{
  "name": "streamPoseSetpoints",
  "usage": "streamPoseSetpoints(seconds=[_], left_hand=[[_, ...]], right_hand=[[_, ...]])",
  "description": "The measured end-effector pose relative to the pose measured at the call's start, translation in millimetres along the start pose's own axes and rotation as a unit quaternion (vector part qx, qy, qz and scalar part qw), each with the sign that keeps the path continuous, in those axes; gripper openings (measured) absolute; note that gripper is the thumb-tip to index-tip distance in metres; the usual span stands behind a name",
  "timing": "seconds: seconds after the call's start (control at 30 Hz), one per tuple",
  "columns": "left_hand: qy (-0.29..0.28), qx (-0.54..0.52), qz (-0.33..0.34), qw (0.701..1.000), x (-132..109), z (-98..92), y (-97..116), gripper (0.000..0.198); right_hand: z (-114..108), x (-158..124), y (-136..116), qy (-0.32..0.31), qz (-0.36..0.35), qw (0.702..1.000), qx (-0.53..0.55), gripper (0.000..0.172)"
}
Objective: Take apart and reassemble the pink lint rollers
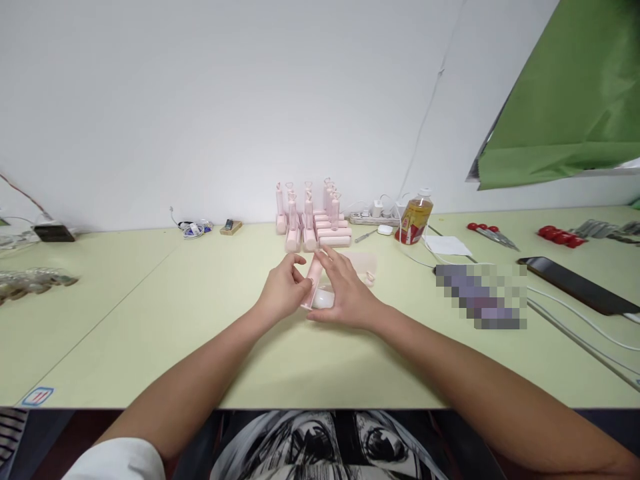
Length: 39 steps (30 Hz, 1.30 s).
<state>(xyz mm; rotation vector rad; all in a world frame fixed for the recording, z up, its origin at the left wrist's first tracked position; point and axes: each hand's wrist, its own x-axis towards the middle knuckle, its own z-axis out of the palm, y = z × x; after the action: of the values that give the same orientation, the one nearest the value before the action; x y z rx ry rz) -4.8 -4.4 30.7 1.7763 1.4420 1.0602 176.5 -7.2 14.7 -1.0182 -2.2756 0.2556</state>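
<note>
I had both hands on a slim pale pink plastic casing [315,272], mid-table.
My right hand [351,292] was curved around it, holding it with the thumb at the near end and fingers at the far end, a glossy white rounded piece [324,298] showing between. My left hand [283,288] was curled narrow, thumb against the casing, but I couldn't tell if it was really gripping. A see-through pink plastic sheet [365,261] lay just past the right hand on the pale yellow-green tabletop [165,333]. Farther back: pale pink plastic cylinders [309,240] in rows, then the plain white wall [250,100].
</note>
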Motion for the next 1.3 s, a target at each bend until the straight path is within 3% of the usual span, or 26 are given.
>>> streamPoseSetpoints(seconds=[0.1,0.2,0.33,0.43,0.5,0.57,0.63,0.77,0.83,1.03,1.17,1.3], left_hand=[[0.012,-0.006,0.007,1.000,-0.9,1.0,1.5,0.034],[-0.024,-0.138,-0.007,0.990,3.4,-3.2,0.1,0.026],[-0.171,-0.374,-0.069,0.909,8.7,-10.9,-4.8,0.040],[-0.279,-0.445,-0.075,0.848,10.0,-13.4,-9.8,0.058],[-0.307,-0.464,-0.074,0.828,10.9,-14.3,-12.9,0.062],[-0.300,-0.462,-0.071,0.832,13.4,-16.5,-16.5,0.062],[-0.278,-0.442,-0.071,0.850,17.9,-21.0,-21.7,0.063],[-0.250,-0.398,-0.088,0.878,30.4,-33.9,-38.0,0.066],[-0.252,-0.386,-0.102,0.882,35.9,-39.7,-47.0,0.065],[-0.285,-0.402,-0.088,0.866,44.6,-49.1,-62.5,0.058],[-0.292,-0.427,-0.063,0.853,46.1,-52.6,-62.8,0.052],[-0.300,-0.452,-0.045,0.839,45.5,-54.2,-60.3,0.049]], right_hand=[[1.4,-0.5,-2.8,0.029,-0.022,0.999,0.013,0.106],[-0.6,-1.2,0.3,0.072,-0.054,0.995,0.053,0.105],[-3.1,-2.0,9.7,0.096,-0.109,0.982,0.122,0.105],[-2.8,-1.9,14.5,0.094,-0.138,0.975,0.150,0.108],[-3.3,-1.7,15.6,0.088,-0.140,0.975,0.147,0.112],[-5.7,-1.6,16.1,0.075,-0.119,0.981,0.131,0.114],[-10.3,-1.7,17.1,0.054,-0.084,0.989,0.106,0.106],[-20.5,-1.9,20.6,-0.033,-0.026,0.998,0.052,0.052],[-23.8,-2.2,20.9,-0.097,-0.006,0.995,0.012,0.043],[-31.7,-6.5,12.0,-0.220,-0.011,0.975,-0.025,0.057],[-38.3,-10.1,5.4,-0.297,-0.043,0.954,0.000,0.085],[-34.6,-7.3,5.8,-0.322,-0.050,0.945,-0.012,0.099]])
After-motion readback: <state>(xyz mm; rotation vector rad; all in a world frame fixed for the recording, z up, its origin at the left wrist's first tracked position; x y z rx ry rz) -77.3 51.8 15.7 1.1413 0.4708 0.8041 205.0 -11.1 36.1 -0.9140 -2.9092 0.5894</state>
